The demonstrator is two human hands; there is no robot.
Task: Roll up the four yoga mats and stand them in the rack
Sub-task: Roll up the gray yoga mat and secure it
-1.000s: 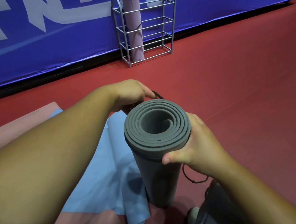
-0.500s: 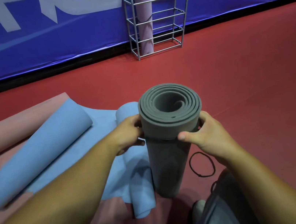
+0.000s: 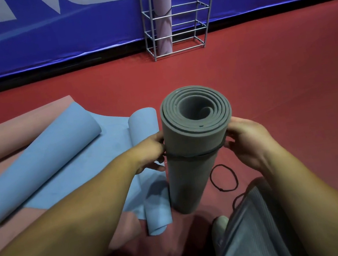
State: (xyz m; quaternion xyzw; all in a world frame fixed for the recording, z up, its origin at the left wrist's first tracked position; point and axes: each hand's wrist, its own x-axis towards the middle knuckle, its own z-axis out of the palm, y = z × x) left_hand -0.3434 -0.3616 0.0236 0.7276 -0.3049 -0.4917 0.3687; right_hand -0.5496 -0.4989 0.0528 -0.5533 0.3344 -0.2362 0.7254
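Grey mat (image 3: pixel 190 146) rolled, stood on end on the floor (image 3: pixel 289 88); my left hand (image 3: pixel 149 150) and right hand (image 3: pixel 244 138) each pinch the black band (image 3: pixel 190 156) round its upper part; risk as I see it: band slips off a finger and the roll springs loose; rack (image 3: pixel 179 14) well apart by the far wall, one mauve mat (image 3: pixel 161 19) in it; blue mat (image 3: pixel 44 168) half-rolled.

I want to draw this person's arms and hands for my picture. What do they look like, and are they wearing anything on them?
Both arms are bare right up to the frame edge: no sleeves show. The left hand and right hand wear no gloves, and no watch, ring or bracelet can be seen. A thumbnail shows on the left hand. The only clothing in view is grey ribbed fabric at the bottom, under the right arm.
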